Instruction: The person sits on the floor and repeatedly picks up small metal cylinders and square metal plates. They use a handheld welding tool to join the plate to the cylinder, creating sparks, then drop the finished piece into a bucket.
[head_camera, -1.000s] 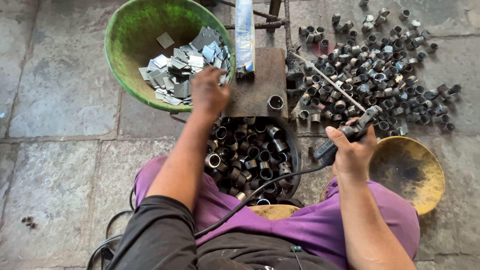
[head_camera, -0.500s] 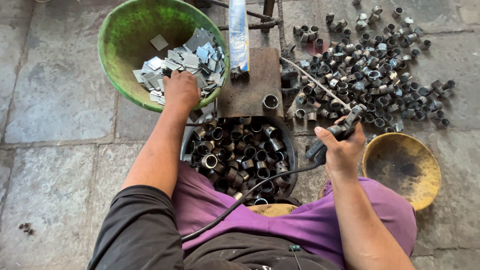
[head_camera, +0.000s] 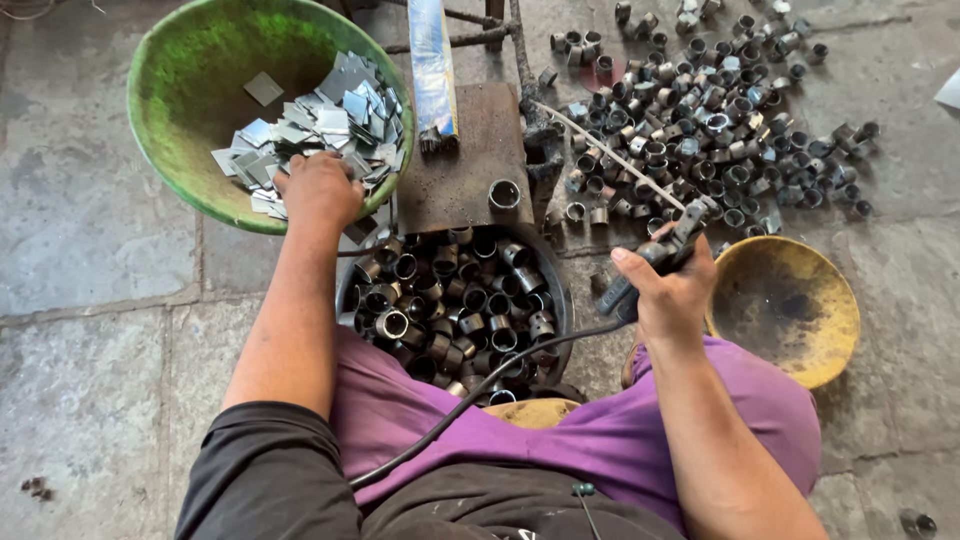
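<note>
My left hand (head_camera: 318, 190) reaches into the green bowl (head_camera: 190, 90) and rests on the pile of small square metal plates (head_camera: 320, 115); whether it grips one is hidden. My right hand (head_camera: 668, 285) is closed around a black welding electrode holder (head_camera: 655, 260), whose thin rod (head_camera: 610, 150) points up and left toward the work block. A black cable (head_camera: 470, 400) runs from the holder across my lap. One short metal ring (head_camera: 504, 194) stands on the rusty metal work block (head_camera: 462, 160). Between my knees sits a dark tub (head_camera: 555, 290) full of metal rings (head_camera: 455, 300).
Several more metal rings (head_camera: 720, 110) lie scattered on the stone floor at the upper right. A worn yellow bowl (head_camera: 790, 310) sits by my right knee. A blue-wrapped packet (head_camera: 432, 65) lies on the block's far edge. Stone slabs stretch to the left.
My left hand has moved further left and up from the block's edge into the green bowl, onto the plates. The right hand has kept hold of the electrode holder, shifting only slightly.
</note>
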